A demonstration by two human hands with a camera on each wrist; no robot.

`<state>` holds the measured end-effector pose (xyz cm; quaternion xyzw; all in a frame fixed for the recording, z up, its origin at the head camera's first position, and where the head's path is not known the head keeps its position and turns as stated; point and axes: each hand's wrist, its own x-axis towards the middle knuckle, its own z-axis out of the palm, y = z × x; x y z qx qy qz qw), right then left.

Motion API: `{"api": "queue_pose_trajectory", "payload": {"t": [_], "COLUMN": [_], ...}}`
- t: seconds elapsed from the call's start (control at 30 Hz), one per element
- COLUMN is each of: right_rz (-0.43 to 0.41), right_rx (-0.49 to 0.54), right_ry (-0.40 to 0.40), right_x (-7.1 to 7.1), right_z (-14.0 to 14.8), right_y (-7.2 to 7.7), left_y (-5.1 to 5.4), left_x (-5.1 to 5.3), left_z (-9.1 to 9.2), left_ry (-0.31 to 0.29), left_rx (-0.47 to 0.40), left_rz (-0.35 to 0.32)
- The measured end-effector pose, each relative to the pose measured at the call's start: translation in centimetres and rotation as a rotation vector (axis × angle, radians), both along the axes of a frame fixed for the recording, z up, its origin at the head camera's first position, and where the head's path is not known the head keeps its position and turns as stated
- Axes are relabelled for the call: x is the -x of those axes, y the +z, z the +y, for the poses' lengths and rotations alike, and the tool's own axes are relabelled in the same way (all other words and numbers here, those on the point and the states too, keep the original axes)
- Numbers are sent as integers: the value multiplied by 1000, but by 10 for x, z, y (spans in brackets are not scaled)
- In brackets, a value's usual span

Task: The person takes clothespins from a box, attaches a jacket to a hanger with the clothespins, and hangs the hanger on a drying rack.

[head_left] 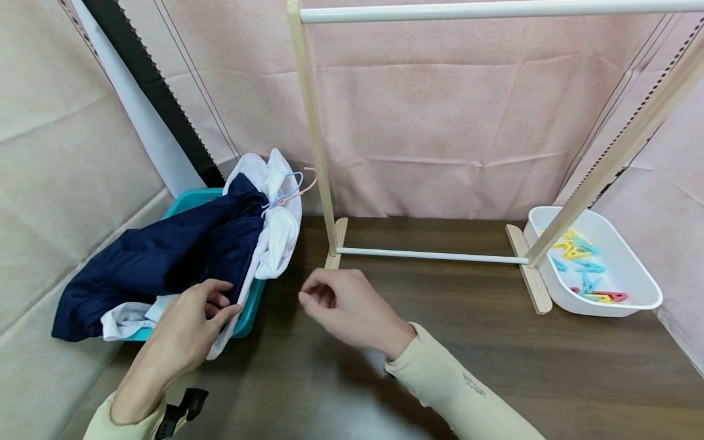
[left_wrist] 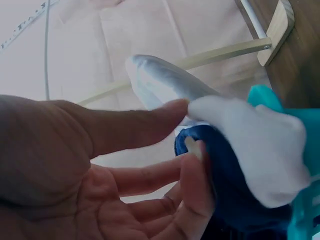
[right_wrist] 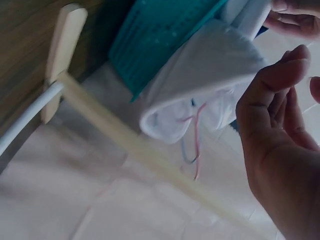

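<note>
Touching white cloth, draped with navy fabric over a teal plastic basket, at the thumb tip of the left hand, with fingers parted. Holding the right hand loosely curled, empty, near the basket.

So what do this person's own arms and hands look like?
The left hand and right hand are bare, without gloves. Pale beige long sleeves cover the forearms; the right one has a small dark marking, too tiny to read. A black strap shows at the left cuff.
</note>
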<state>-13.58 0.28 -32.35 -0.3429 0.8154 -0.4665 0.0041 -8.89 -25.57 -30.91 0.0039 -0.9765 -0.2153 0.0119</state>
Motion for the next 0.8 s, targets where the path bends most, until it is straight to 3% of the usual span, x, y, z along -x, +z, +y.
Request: {"api": "queue_pose_trajectory", "payload": {"t": [0.13, 0.27, 0.5, 0.8], "right_rz": [-44, -140, -144, -134], "right_rx": [8, 47, -60, -185], "right_ry": [32, 82, 24, 4], "right_x": [3, 3, 3, 11], "right_z": [-21, -43, -72, -102], "right_y": [6, 11, 20, 46], "left_y": [-1, -4, -9, 8], "left_x": [6, 11, 11, -1], "left_z": [-6, -12, -18, -25], "left_ry": [-33, -89, -131, -131], "left_rx": [-38, -132, -246, -303], "left_rz": [-13, -20, -56, 37]}}
